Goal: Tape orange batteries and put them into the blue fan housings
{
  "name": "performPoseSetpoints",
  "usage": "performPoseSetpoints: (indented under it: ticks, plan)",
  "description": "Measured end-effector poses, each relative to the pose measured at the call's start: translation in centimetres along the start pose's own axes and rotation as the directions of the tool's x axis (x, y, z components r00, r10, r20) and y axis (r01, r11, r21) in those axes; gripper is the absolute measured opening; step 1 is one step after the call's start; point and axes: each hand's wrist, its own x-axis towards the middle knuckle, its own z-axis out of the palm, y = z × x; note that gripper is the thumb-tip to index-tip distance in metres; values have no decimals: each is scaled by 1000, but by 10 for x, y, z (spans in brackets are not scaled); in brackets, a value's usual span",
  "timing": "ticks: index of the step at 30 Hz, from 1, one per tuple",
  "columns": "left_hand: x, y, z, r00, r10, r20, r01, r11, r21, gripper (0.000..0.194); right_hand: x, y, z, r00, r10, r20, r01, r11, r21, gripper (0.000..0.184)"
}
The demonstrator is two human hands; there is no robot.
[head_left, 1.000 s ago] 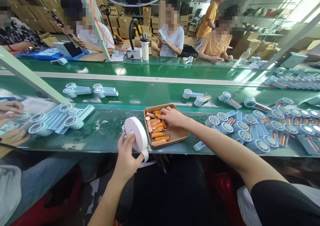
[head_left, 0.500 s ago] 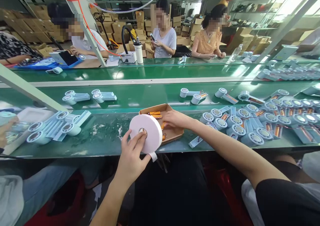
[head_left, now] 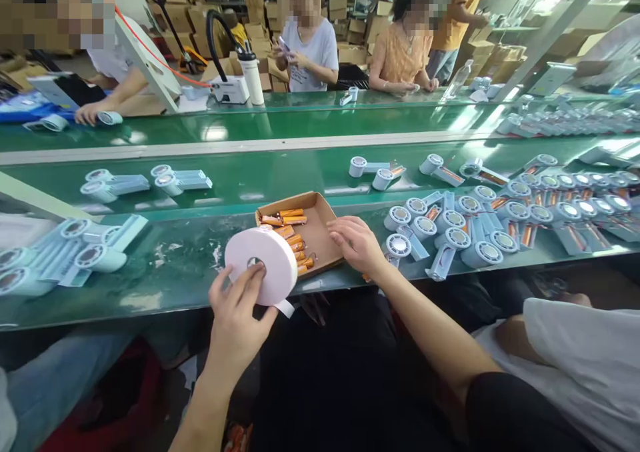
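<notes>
My left hand (head_left: 240,312) grips a roll of white tape (head_left: 280,265), its fingers at the centre hole and its thumb by the loose tape end at the bottom. Behind the roll, a shallow cardboard box (head_left: 320,222) holds several orange-wrapped batteries (head_left: 295,221), partly hidden by the tape. At the box's right edge is my right hand (head_left: 359,247), back up, with fingers bent. A small orange end of a battery (head_left: 367,278) shows beneath its palm; the rest of it is covered by the hand.
Light-blue handheld fan bodies (head_left: 484,253) crowd the bench at right, many with batteries inside. More fan bodies (head_left: 100,257) lie at left. Others (head_left: 170,180) sit on the green belt (head_left: 280,172). Co-workers sit across the line; a person's white-clothed lap (head_left: 585,352) is close at right.
My right hand has moved from among the batteries to the box's right edge. The tape roll turned its flat face toward me and has shifted back left. The camera view has shifted.
</notes>
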Motion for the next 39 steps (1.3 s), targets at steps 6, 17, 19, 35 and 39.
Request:
performPoseSetpoints:
  ticks: [6,17,19,35,39]
  plan:
    - [-10,0,1,998,-46,-48,43,997,-60,59,-9,16,-48,994,99,35,-99,995,-26,31]
    - [-5,10,6,1000,-15,-13,14,998,-69,52,-67,-16,-71,755,225,616,47,918,-393,13]
    - [-1,12,8,1000,-1,-5,1,997,-77,51,-66,-6,-67,861,160,482,-7,953,-303,13]
    - [16,37,-1,985,137,103,-137,990,-7,47,-38,-75,-40,883,188,-430,17,902,431,28]
    - [17,31,-6,979,164,125,-170,985,41,45,-51,-76,-29,928,358,-107,-224,762,607,20]
